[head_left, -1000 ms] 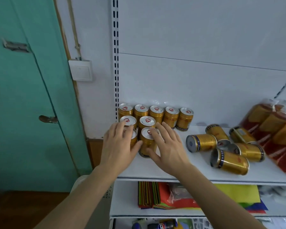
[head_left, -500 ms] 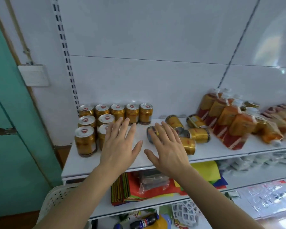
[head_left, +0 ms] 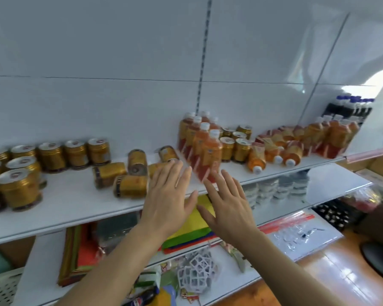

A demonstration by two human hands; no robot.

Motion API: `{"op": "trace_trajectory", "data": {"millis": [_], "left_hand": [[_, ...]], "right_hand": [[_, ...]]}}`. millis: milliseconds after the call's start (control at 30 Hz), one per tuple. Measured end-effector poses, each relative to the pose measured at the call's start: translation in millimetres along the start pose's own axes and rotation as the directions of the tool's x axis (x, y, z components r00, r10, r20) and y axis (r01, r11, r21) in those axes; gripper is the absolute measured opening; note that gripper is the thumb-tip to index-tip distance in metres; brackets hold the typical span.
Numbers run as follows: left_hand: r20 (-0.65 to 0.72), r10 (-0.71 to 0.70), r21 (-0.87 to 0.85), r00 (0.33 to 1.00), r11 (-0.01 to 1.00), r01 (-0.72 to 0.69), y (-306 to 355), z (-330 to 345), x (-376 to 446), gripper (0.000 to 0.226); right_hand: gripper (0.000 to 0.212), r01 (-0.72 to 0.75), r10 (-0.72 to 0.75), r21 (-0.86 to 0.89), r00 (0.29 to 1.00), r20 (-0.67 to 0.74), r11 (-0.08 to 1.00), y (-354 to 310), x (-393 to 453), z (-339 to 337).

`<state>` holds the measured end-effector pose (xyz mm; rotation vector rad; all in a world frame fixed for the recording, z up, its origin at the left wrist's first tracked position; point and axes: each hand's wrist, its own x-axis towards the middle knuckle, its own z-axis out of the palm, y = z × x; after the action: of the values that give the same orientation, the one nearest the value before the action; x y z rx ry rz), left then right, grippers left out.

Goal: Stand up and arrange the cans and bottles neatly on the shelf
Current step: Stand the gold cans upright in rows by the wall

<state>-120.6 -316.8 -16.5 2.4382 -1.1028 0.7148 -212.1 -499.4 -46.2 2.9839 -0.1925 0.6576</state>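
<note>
Cans on the left stand up in tidy rows on the shelf, so that part looks done to me. Some more gold cans stand up further along, behind the tall orange bottles, and those bottles stand in a row too.

Both my hands hold nothing. My left hand is flat with its fingers spread out, and my right hand is the same, just beside it. They hang in front of the shelf edge, near the middle.

Work is left, though. A bunch of fallen cans lie on their sides right in front of my left hand, between the tidy rows and the orange bottles. I think one sits partly behind my fingers, but it is blurry. More to the right, some fallen bottles lie tipped over with their white caps pointing at me, next to another standing group of bottles.

So I guess I am about halfway. I think the lying cans come next, since they are the closest to my hands.
</note>
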Motion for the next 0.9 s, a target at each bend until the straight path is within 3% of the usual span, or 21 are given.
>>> {"op": "trace_trajectory", "data": {"millis": [200, 433, 633, 900], "left_hand": [[0.089, 0.084, -0.075, 0.992, 0.994, -0.077, 69, 45, 43, 0.065], [0.193, 0.121, -0.133, 0.974, 0.986, -0.097, 111, 95, 117, 0.070], [0.234, 0.013, -0.039, 0.972, 0.999, -0.004, 115, 137, 193, 0.071], [0.300, -0.156, 0.112, 0.941, 0.986, 0.128, 102, 202, 229, 0.082]], "right_hand": [[0.077, -0.155, 0.156, -0.037, 0.987, 0.032, 0.987, 87, -16, -2], [0.079, -0.230, 0.233, -0.050, 0.971, 0.054, 0.972, 165, 6, 6], [0.078, -0.237, 0.240, -0.065, 0.970, 0.028, 0.969, 216, 65, 2], [0.077, -0.169, 0.167, 0.012, 0.980, 0.106, 0.986, 256, 120, 42]]}}
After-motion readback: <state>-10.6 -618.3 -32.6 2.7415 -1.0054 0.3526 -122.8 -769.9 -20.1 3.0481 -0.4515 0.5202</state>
